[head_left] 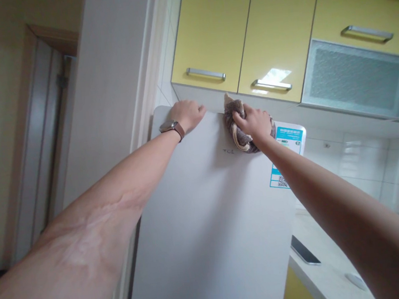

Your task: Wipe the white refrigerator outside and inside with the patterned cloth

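A white refrigerator with small dark lettering stands in front of me. At its upper left corner rests my left hand, a watch on the wrist; the fingers curl over the top edge, and their tips are hidden. My right hand is closed around a bunched brown and beige cloth. The cloth lies against the upper front of the refrigerator, right of the left hand. Just beside the right hand is a blue and white energy label, partly covered by my forearm.
Yellow wall cabinets with metal handles hang close above the refrigerator. At the lower right, a phone lies on a pale counter, with a small whitish object nearby. On the left are a wall panel and a doorway.
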`<action>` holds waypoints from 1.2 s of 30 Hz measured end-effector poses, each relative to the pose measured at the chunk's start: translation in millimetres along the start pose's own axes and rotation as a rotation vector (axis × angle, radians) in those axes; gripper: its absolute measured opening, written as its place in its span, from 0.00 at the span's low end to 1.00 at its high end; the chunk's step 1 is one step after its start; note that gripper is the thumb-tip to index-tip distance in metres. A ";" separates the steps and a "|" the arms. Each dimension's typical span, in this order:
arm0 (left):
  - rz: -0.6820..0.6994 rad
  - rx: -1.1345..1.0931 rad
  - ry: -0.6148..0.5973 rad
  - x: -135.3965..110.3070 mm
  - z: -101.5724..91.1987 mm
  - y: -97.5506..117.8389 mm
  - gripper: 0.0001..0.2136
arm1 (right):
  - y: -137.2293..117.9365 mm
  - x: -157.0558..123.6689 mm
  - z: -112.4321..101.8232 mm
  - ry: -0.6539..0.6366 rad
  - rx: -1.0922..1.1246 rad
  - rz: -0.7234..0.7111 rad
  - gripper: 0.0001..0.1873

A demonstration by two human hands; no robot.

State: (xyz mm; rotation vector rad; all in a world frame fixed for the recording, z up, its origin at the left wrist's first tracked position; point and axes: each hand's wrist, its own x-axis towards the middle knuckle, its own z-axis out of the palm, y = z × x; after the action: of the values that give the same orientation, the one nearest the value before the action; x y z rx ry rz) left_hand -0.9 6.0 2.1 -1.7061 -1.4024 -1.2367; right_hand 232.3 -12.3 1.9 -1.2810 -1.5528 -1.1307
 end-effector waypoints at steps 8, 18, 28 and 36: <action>-0.021 -0.043 -0.013 1.0 1.5 -0.6 0.29 | 0.8 0.4 1.9 0.001 -0.005 -0.008 0.31; -0.009 -0.002 0.001 1.3 0.5 0.2 0.29 | -1.7 -0.3 -1.2 -0.038 -0.002 0.019 0.29; -0.018 -0.012 -0.004 0.2 -1.6 0.9 0.29 | -1.7 0.4 0.3 -0.026 -0.009 0.017 0.28; -0.023 -0.023 -0.012 -1.1 -2.5 1.5 0.30 | -2.0 -4.7 1.0 0.007 0.004 -0.002 0.28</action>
State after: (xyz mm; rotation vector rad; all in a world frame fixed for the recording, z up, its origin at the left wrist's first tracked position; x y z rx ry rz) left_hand -0.2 3.0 2.1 -1.7198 -1.4240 -1.2618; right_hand 231.0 -12.8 -3.1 -1.2716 -1.5505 -1.1319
